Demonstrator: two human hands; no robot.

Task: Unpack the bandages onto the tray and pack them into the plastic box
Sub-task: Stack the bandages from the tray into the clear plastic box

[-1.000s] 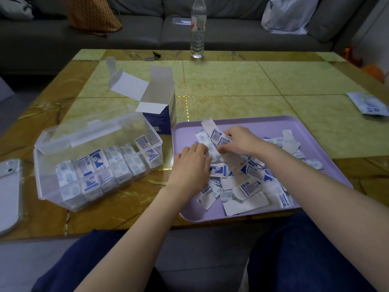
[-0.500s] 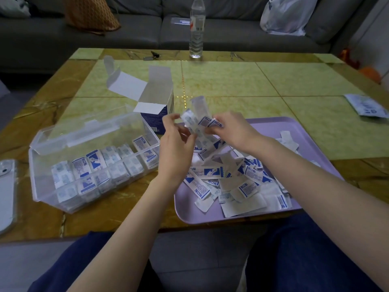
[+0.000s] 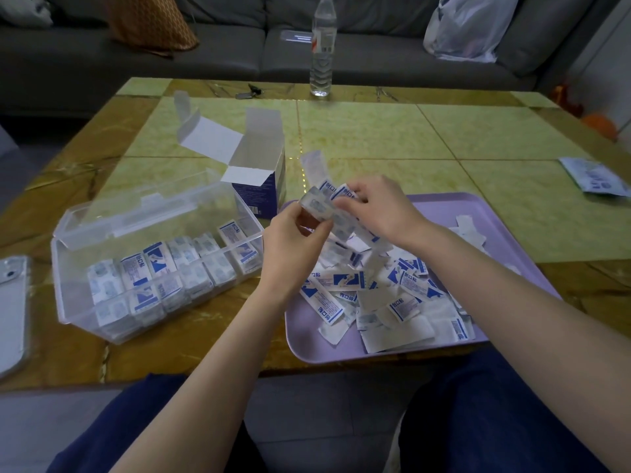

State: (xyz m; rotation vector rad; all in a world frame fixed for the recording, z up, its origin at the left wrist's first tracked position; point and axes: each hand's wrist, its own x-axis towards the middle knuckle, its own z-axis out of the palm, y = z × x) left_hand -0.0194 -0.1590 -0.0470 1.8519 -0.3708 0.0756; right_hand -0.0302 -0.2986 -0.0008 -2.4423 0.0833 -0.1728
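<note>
Living room, grey sofa (image 3: 239, 52) at the back; tiled worktop (image 3: 375, 138) carries everything listed.

1. Plastic box (image 3: 68, 268): near-left part of the worktop, lid hinged back. One row of packed bandages (image 3: 164, 271) stands along its near wall; the space behind looks unfilled.
2. Tray (image 3: 444, 203): near edge, right of centre. Loose bandages (image 3: 375, 295) lie heaped on it, many overlapping.
3. Empty carton (image 3: 256, 186): flaps open, between box and tray.
4. Held bundle (image 3: 319, 208): a few bandages, lifted over the tray's far-left corner.

Risks, as judged:
- The bundle is uneven, with one strip poking up above the rest. A loose pinch could let strips fan out and drop onto the worktop or the gap beside the carton.
- Slotted in askew, it could tip the standing row.
- The tray's near rim sits close to the worktop's near edge, so a forearm nudge might spill the heap.

Fingers:
- Left hand (image 3: 290, 247): fingers (image 3: 300, 213) curled, pinching the bundle's left end against the thumb.
- Right hand (image 3: 382, 209): fingers (image 3: 351, 203) bent over the right end, pinching it.
</note>
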